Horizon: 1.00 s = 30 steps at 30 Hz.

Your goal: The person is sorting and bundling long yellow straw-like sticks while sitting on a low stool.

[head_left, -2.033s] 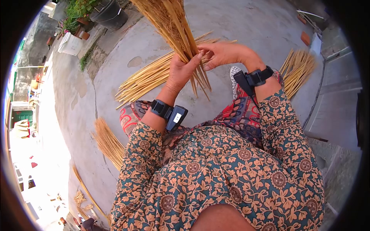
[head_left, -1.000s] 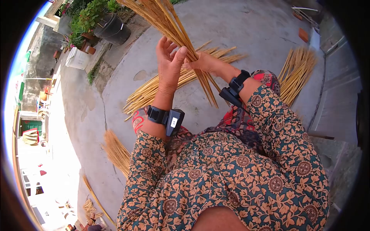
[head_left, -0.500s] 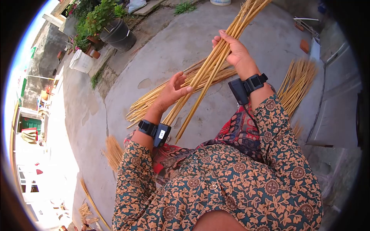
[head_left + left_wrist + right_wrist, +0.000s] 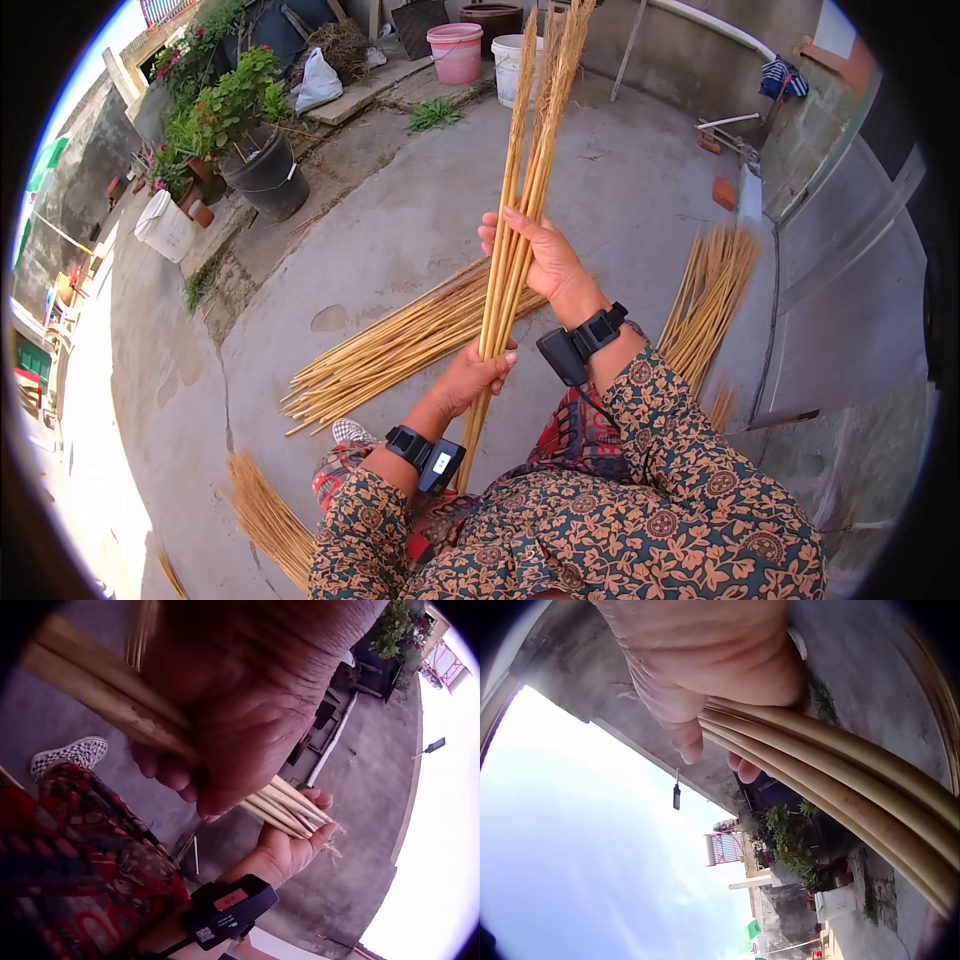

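Note:
A slim bunch of long yellow stalks [image 4: 503, 300] with feathery seed heads [image 4: 553, 90] stands nearly upright before the person's body. Low on the bunch, the left hand [image 4: 468, 378] has its fingers curled round the stalks; in the left wrist view they run through that fist. Higher up, the right hand [image 4: 553, 262] holds the same stalks, thumb across the front and fingertips showing on the far side. The right wrist view shows several smooth stalks side by side under the right palm [image 4: 720, 660]. Behind the hands, a heap of similar stalks [image 4: 390, 350] lies on the ground.
More stalk bundles lie on the concrete, one at the right [image 4: 705, 310] and one at the lower left [image 4: 265, 515]. A black plant pot [image 4: 265, 175], a pink bucket [image 4: 456, 55] and a white bucket [image 4: 510, 75] stand further back. A grey metal panel [image 4: 820, 290] is at the right.
The bunch has swung from leaning left to leaning right, and now stands nearly upright. The left hand, open beside it half a second ago, now grips its lower part. The head view has tilted up.

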Available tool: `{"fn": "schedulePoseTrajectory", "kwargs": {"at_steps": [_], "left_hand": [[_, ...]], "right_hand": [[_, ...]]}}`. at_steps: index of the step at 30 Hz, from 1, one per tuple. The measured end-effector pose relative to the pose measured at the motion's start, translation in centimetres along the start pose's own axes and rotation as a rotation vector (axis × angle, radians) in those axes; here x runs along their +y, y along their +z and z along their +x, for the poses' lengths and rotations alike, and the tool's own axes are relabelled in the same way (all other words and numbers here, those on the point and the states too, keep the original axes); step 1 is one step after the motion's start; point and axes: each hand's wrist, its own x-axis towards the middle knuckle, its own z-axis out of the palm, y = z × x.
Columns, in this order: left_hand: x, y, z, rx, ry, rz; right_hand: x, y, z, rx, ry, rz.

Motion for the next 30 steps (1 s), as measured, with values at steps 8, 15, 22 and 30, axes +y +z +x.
{"fn": "schedulePoseTrajectory", "kwargs": {"at_steps": [8, 15, 22, 30], "left_hand": [[0.5, 0.2, 0.2, -0.073, 0.047, -0.148], [0.1, -0.1, 0.9, -0.093, 0.027, -0.237], [-0.2, -0.4, 0.7, -0.051, 0.033, -0.283], [1.0, 0.6, -0.2, 0.117, 0.066, -0.238]], "right_hand": [[1.1, -0.5, -0.2, -0.042, -0.001, 0.078], [0.8, -0.9, -0.4, -0.014, -0.047, 0.109], [0.5, 0.4, -0.7, 0.083, -0.085, 0.027], [-0.1, 0.8, 0.9, 0.191, -0.235, -0.200]]}}
